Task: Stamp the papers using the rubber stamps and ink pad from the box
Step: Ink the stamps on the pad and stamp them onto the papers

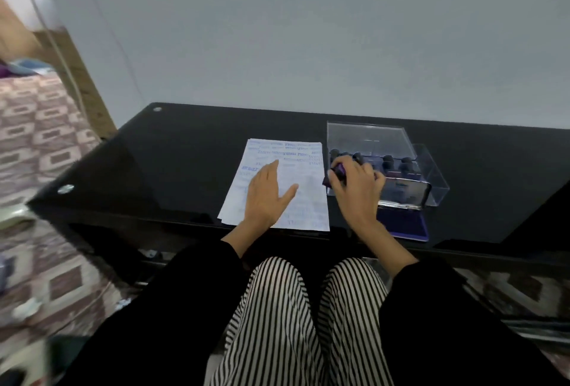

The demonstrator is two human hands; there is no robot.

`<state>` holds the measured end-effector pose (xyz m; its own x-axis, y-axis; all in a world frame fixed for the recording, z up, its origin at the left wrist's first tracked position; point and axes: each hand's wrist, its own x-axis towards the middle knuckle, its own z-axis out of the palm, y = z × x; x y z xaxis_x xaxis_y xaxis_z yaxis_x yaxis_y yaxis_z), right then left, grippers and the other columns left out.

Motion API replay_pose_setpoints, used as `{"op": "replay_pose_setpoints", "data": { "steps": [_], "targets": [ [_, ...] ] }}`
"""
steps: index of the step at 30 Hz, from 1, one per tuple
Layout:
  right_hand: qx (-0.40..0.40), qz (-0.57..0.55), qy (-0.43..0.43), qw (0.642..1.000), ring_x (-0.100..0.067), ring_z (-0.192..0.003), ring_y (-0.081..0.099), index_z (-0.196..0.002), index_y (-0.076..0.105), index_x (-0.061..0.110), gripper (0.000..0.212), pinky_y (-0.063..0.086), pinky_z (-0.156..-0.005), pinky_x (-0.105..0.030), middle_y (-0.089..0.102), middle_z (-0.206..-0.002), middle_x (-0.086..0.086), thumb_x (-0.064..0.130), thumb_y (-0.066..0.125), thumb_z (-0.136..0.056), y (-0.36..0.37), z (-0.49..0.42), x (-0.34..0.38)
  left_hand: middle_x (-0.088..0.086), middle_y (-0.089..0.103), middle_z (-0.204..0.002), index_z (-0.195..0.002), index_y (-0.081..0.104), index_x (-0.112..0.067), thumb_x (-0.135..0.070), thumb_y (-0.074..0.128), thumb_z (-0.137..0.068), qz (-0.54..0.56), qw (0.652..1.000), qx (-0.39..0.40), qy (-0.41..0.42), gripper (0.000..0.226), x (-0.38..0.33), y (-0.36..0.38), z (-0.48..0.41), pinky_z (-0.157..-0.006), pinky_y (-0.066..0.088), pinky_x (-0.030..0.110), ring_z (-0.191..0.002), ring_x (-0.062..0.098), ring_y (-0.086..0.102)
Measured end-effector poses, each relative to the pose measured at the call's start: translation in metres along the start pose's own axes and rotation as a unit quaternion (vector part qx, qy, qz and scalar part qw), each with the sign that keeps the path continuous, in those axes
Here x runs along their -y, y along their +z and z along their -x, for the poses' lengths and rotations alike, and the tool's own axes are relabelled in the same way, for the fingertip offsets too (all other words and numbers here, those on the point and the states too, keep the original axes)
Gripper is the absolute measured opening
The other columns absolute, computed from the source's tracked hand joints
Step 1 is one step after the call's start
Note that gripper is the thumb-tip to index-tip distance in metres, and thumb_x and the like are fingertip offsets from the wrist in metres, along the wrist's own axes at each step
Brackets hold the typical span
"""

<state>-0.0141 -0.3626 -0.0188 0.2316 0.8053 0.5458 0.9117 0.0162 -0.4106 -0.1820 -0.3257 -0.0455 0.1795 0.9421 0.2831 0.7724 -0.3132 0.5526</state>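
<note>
A stack of white papers [305, 197] with several blue stamp marks lies on the black glass table [185, 154]. My left hand [268, 197] rests flat on the papers, fingers straight. My right hand [357, 185] grips a purple rubber stamp [337, 174] just right of the papers, beside the clear plastic box [431, 176]. Several dark-handled stamps [398, 163] stand in a row inside the box. The open ink pad [407, 222] lies in front of the box, its lid raised, partly behind my right wrist.
The box's clear lid [367, 138] stands open at the back. A grey wall runs behind the table. A patterned bedcover [40, 126] lies to the left. My striped trousers [296, 324] are under the table's front edge.
</note>
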Motion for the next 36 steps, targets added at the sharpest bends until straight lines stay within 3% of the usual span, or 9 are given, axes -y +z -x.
{"op": "replay_pose_setpoints", "data": {
  "steps": [5,8,13,19,29,31,33,36],
  "targets": [
    [0.103,-0.07,-0.022,0.992,-0.019,-0.089,0.052,-0.095,0.059,0.024,0.011,0.022,-0.088,-0.032,0.055,-0.076,0.008,0.034,0.056,-0.09,0.032,-0.019,0.055,0.011,0.05,-0.134,-0.136,0.039,-0.005,-0.035,0.036,-0.092,-0.022,0.996,-0.07,-0.059,0.054,0.049,-0.024,0.005,-0.107,0.036,0.041,-0.125,0.027,0.047],
    [0.162,-0.09,-0.033,0.982,-0.017,-0.089,0.055,-0.094,0.059,0.023,0.016,0.026,-0.09,-0.033,0.063,-0.084,0.003,0.037,0.059,-0.088,0.056,-0.027,0.086,0.01,0.037,-0.147,-0.143,0.03,-0.006,-0.023,0.036,-0.097,-0.073,0.988,-0.06,-0.12,0.049,0.074,-0.029,0.01,-0.116,0.02,0.043,-0.14,0.023,0.029],
    [0.201,-0.08,-0.077,0.973,-0.017,-0.089,0.059,-0.096,0.06,0.021,0.021,0.029,-0.089,-0.032,0.067,-0.09,-0.001,0.04,0.061,-0.087,0.088,-0.033,0.122,0.003,0.016,-0.157,-0.149,0.014,-0.01,-0.028,0.024,-0.101,-0.124,0.98,0.007,-0.154,0.053,0.102,-0.028,0.018,-0.118,0.004,0.044,-0.147,0.018,0.007],
    [0.24,-0.031,-0.097,0.965,-0.018,-0.094,0.06,-0.1,0.06,0.023,0.023,0.029,-0.091,-0.034,0.068,-0.094,-0.002,0.042,0.059,-0.087,0.115,-0.039,0.133,0.005,-0.002,-0.159,-0.15,0.002,-0.009,-0.034,0.017,-0.101,-0.196,0.967,0.069,-0.15,0.057,0.109,-0.022,0.02,-0.117,-0.004,0.046,-0.147,0.019,-0.006],
    [0.254,-0.019,-0.114,0.96,-0.018,-0.096,0.058,-0.104,0.056,0.021,0.02,0.029,-0.098,-0.036,0.066,-0.097,-0.002,0.037,0.056,-0.091,0.13,-0.027,0.132,0.007,0.0,-0.159,-0.15,0.003,-0.009,-0.036,0.014,-0.101,-0.219,0.964,0.06,-0.142,0.057,0.112,-0.017,0.022,-0.117,-0.002,0.047,-0.147,0.021,-0.004],
    [0.257,-0.031,-0.113,0.959,-0.017,-0.093,0.058,-0.103,0.054,0.019,0.017,0.029,-0.098,-0.036,0.066,-0.095,-0.002,0.032,0.055,-0.092,0.133,-0.023,0.132,0.007,0.0,-0.159,-0.15,0.004,-0.009,-0.039,0.003,-0.097,-0.225,0.962,0.055,-0.142,0.06,0.113,-0.016,0.022,-0.117,-0.002,0.047,-0.147,0.021,-0.003],
    [0.25,-0.051,-0.114,0.96,-0.017,-0.087,0.059,-0.099,0.052,0.017,0.011,0.031,-0.094,-0.034,0.066,-0.091,-0.002,0.027,0.053,-0.093,0.135,-0.017,0.132,0.007,0.002,-0.159,-0.15,0.005,-0.009,-0.042,-0.016,-0.082,-0.228,0.962,0.047,-0.141,0.079,0.112,-0.015,0.023,-0.117,-0.001,0.047,-0.147,0.021,-0.002],
    [0.236,-0.071,-0.117,0.962,-0.017,-0.081,0.058,-0.095,0.049,0.014,0.007,0.034,-0.089,-0.034,0.064,-0.087,-0.001,0.022,0.05,-0.095,0.138,-0.008,0.132,0.007,0.002,-0.159,-0.15,0.006,-0.009,-0.042,-0.023,-0.07,-0.23,0.962,0.041,-0.142,0.091,0.113,-0.012,0.023,-0.117,-0.001,0.047,-0.147,0.02,-0.002]
  ]
}}
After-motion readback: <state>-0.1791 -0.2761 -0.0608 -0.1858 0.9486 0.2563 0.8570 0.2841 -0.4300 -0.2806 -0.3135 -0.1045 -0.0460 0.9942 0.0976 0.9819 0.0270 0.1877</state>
